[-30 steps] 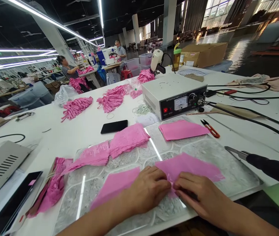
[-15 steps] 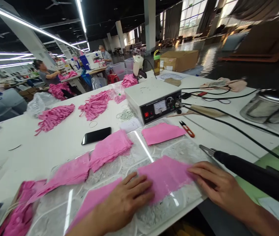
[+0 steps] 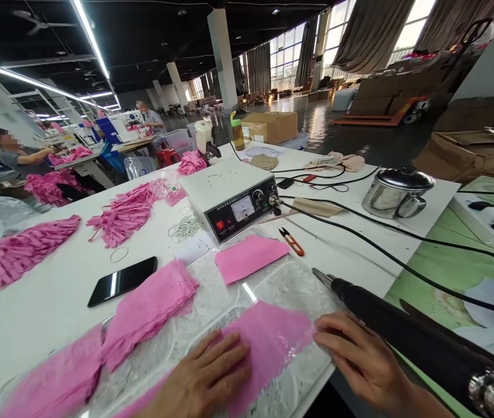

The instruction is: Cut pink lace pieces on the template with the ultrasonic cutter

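Note:
A pink fabric piece [image 3: 273, 337] lies under a clear, shiny sheet or template on the worktop in front of me. My left hand [image 3: 212, 371] rests flat on its left side, fingers stretched out. At the right corner my right hand [image 3: 360, 354] has its fingertips pinched together on the fabric edge. A black handheld tool with a metal blade tip [image 3: 386, 307] lies just beyond my right hand, joined to a cable. More pink fabric shows partly under my left forearm. A single pink piece [image 3: 251, 258] and a stack of pink pieces [image 3: 148, 310] lie farther off.
A control box with a dial [image 3: 233, 197] stands behind the fabric. Orange thread snips [image 3: 291, 241], a phone [image 3: 122, 281] and a glass jar with a metal lid [image 3: 397, 191] lie around it. Black cables [image 3: 351, 235] cross the right side. Bundled pink strips [image 3: 29, 249] lie left; people sit at sewing machines behind.
My view has turned right, so the table's things sit farther left. My right hand stays at the fabric's right corner, and my left hand still lies on the fabric.

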Demonstrator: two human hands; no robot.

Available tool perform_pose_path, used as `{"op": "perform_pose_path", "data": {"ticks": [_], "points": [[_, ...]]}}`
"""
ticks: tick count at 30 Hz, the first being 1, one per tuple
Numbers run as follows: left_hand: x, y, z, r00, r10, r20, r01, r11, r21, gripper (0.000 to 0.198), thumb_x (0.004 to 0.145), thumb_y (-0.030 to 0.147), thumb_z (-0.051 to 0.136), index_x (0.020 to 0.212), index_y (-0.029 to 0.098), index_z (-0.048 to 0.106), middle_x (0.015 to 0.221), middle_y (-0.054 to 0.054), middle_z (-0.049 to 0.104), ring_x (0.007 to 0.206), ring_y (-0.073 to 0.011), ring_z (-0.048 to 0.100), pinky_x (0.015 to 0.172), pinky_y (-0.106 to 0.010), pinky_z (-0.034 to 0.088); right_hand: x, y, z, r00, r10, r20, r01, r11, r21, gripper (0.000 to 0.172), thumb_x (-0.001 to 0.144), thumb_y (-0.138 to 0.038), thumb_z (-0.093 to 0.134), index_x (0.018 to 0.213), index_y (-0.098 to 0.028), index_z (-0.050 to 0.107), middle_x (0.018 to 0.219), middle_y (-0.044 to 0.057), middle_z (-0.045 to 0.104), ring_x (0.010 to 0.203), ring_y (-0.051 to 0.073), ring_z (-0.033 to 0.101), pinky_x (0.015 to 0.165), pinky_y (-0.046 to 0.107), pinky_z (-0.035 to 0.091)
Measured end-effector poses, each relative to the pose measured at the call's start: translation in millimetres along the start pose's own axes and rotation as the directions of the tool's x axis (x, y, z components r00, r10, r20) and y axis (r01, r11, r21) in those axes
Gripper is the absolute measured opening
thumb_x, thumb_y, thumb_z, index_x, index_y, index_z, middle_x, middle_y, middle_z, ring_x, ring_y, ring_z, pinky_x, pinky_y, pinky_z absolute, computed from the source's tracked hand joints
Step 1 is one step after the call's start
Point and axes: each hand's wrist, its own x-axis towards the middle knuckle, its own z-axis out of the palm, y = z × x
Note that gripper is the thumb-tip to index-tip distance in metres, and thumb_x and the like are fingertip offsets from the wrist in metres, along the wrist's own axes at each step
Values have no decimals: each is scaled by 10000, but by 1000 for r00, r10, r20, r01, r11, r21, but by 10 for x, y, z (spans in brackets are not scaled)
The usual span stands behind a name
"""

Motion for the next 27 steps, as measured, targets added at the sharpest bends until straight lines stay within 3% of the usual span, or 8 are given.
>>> {"op": "perform_pose_path", "data": {"ticks": [5, 10, 14, 17, 27], "points": [[438, -34, -59, 999, -25, 43, 29, 997, -75, 436, 973, 184, 457, 1409, 194, 446, 1427, -77, 503, 1384, -214, 382, 1159, -412, 315, -75, 25, 51, 999, 19, -38, -20, 999, -33, 318, 867, -19, 487, 1056, -213, 653, 946, 84, 664, 894, 187, 666, 775, 285, 581], [801, -68, 6, 995, -10, 98, 19, 995, -96, 501, 984, 335, 495, 1451, 186, 390, 1468, -88, 448, 1407, -262, 334, 1155, -500, 286, -111, 35, 92, 998, 39, -42, -41, 998, -38, 293, 863, -23, 483, 1033, -196, 646, 968, 88, 655, 920, 179, 653, 806, 268, 570], [825, -117, 55, 987, 64, 146, -52, 995, -82, 474, 982, 329, 501, 1428, 186, 427, 1458, -64, 464, 1382, -276, 383, 1156, -522, 269, -109, 38, 100, 997, 61, -54, -62, 998, -16, 279, 859, -21, 480, 1019, -186, 639, 968, 89, 653, 928, 178, 650, 822, 262, 565], [810, -141, 53, 988, 101, 115, -90, 991, -96, 439, 973, 308, 519, 1398, 206, 468, 1425, -63, 506, 1387, -269, 378, 1164, -531, 241, -104, 49, 75, 998, 59, -17, -59, 998, -17, 275, 857, -34, 489, 1031, -191, 634, 978, 92, 659, 928, 189, 656, 823, 279, 569], [800, -151, 61, 988, 96, 124, -82, 990, -117, 488, 965, 342, 537, 1431, 258, 419, 1455, -34, 477, 1402, -272, 354, 1159, -550, 246, -164, 67, 44, 997, 76, -15, -76, 994, -75, 216, 896, -118, 515, 1032, -220, 649, 977, 78, 686, 919, 209, 675, 856, 333, 573]]}}
